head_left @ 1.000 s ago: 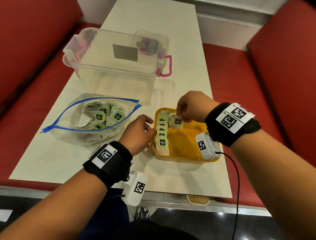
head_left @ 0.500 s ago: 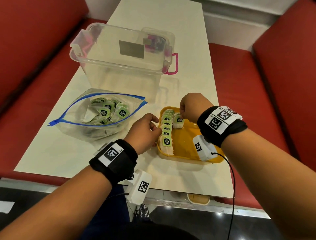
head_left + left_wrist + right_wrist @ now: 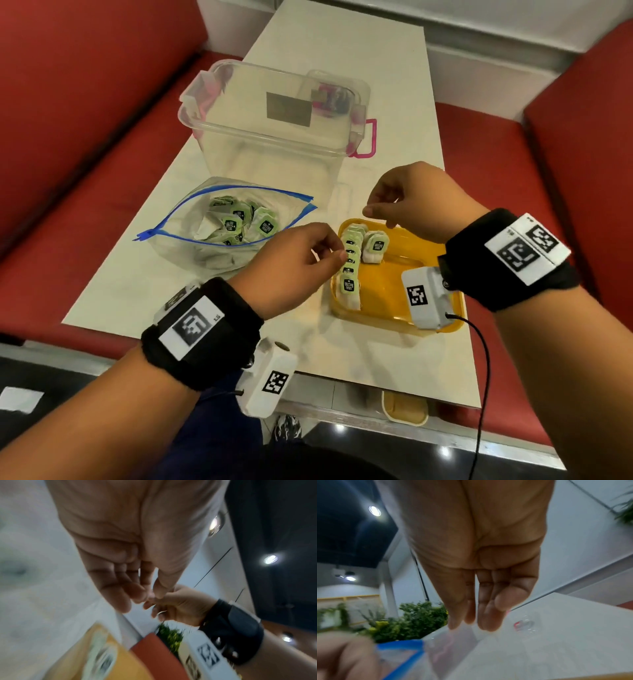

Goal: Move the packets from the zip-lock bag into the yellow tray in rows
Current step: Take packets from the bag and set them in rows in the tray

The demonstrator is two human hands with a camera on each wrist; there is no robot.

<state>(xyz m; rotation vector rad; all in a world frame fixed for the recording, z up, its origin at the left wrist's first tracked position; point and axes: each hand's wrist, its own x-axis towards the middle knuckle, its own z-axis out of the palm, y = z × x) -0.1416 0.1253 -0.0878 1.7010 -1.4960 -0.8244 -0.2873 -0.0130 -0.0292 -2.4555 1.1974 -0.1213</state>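
Observation:
The zip-lock bag with a blue zip lies open on the table, with several green-label packets inside. To its right is the yellow tray. A row of packets stands along its left wall, and one packet starts a second row beside it. My left hand hovers at the tray's left edge, fingers loosely curled, holding nothing. My right hand is raised over the tray's far edge, empty. In the right wrist view its fingers are straight. In the left wrist view my left hand is empty.
A clear lidded storage box with pink latches stands behind the bag and tray. The narrow table is flanked by red bench seats on both sides. Its near edge lies just below the tray.
My right hand has let go of the second-row packet and lifted up and away toward the far edge of the tray. My left hand stays by the tray's left edge.

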